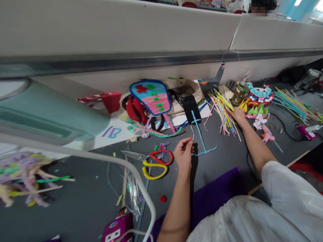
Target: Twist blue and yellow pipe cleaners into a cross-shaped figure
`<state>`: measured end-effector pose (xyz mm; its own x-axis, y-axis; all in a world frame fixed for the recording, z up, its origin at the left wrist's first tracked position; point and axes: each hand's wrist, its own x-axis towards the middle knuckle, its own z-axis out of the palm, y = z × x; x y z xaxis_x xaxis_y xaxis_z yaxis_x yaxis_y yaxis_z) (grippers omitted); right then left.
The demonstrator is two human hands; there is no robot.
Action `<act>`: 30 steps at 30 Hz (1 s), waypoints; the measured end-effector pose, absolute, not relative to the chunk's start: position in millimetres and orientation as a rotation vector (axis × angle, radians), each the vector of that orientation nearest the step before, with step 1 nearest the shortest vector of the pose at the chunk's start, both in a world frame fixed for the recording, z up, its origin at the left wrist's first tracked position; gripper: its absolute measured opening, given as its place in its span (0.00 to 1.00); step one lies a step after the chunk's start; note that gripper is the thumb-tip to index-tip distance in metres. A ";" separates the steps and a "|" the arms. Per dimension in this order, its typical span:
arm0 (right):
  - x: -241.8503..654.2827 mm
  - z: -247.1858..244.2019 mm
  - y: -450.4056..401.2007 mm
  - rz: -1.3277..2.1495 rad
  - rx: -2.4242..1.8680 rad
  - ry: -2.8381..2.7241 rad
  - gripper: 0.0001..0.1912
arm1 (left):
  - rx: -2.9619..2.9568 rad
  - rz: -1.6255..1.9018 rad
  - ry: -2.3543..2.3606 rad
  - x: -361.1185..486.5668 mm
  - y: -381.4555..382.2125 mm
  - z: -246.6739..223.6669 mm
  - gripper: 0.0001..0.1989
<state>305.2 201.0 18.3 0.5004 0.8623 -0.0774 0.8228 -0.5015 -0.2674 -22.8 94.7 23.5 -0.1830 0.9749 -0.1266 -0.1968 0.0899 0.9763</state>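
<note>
My left hand (183,153) is closed on the left side of a wire frame (204,136), thumb and fingers pinched together. The frame's middle bar, short crosspiece and bottom edge are wrapped in light blue fuzzy pipe cleaner, while its curved sides show bare thin wire. It is held over the dark table, its top in front of a black phone-like slab (193,109). My right hand (238,115) reaches to the right edge of a loose pile of pipe cleaners (223,112), yellow, pink and lilac. Its fingertips are among the strands, so their grip is hidden.
Red-and-yellow-handled scissors (157,163) lie left of my left hand. Behind is a blue-and-pink fuzzy panel (152,97). A glass jar (239,93) and pink glue gun (267,133) are at the right. A pale cable (136,171) crosses the left, beside a large green container (55,111).
</note>
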 end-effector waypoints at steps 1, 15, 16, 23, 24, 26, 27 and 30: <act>304.9 17.6 202.1 0.291 -2.556 -1.450 0.18 | 0.892 1.351 1.253 -22.9 94.8 23.0 0.12; 312.4 37.4 203.1 0.259 -2.434 -1.632 0.16 | 0.885 1.354 1.244 -23.5 96.1 21.0 0.11; 312.3 35.8 204.0 0.268 -2.458 -1.640 0.16 | 0.882 1.348 1.243 -23.5 96.1 20.6 0.11; 303.6 27.0 209.5 0.187 -2.578 -1.563 0.17 | 0.884 1.346 1.246 -23.8 96.4 20.1 0.12; 303.6 28.7 209.3 0.202 -2.570 -1.536 0.16 | 0.880 1.345 1.247 -23.8 96.4 20.4 0.12; 306.6 34.7 208.1 0.236 -2.522 -1.470 0.15 | 0.878 1.341 1.249 -24.0 96.2 21.3 0.12; 309.3 38.6 207.0 0.247 -2.475 -1.446 0.14 | 0.880 1.339 1.247 -24.1 96.2 21.7 0.12; 318.2 50.2 202.2 0.314 -2.264 -1.388 0.12 | 0.889 1.336 1.238 -24.4 96.0 22.0 0.12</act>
